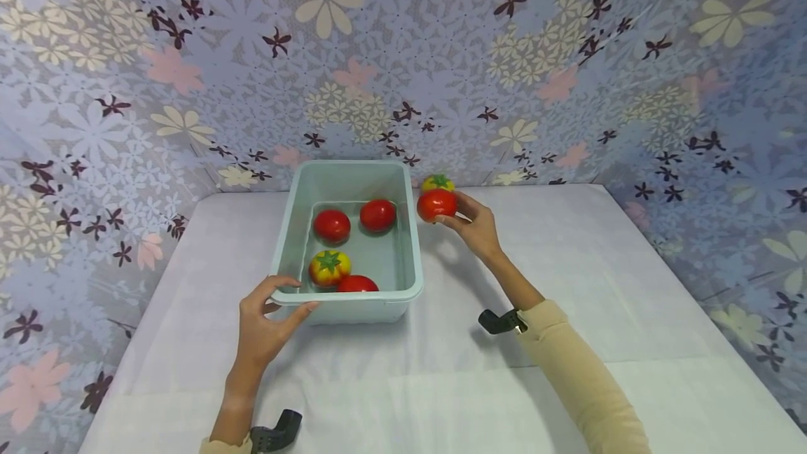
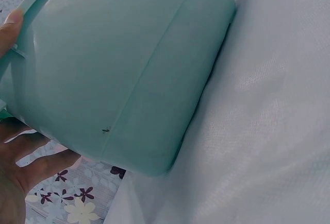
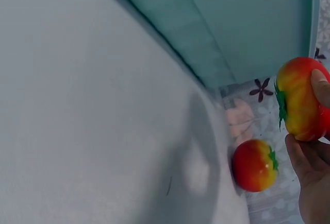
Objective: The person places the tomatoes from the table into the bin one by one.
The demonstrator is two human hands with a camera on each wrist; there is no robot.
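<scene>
A pale green plastic bin (image 1: 412, 251) stands on the white-covered table with several toy tomatoes inside. My left hand (image 1: 267, 321) grips its front left corner, fingers over the rim and thumb along the front wall. Beside the bin's right rim, my right hand (image 1: 476, 226) holds a red toy tomato (image 1: 435, 206) between thumb and fingers, above the table. The right wrist view shows this tomato's yellow-orange side and green leaf top. Another toy tomato (image 3: 253, 165) rests at the table's far edge; the held one partly covers it in the head view.
Inside the bin lie two red tomatoes (image 1: 332, 226) towards the back, a yellow-red one (image 1: 330, 268) with green leaves, and a red one (image 1: 357, 284) half hidden by the front rim. Flower-patterned cloth (image 1: 441, 54) rises behind the table (image 1: 441, 398) and along its sides.
</scene>
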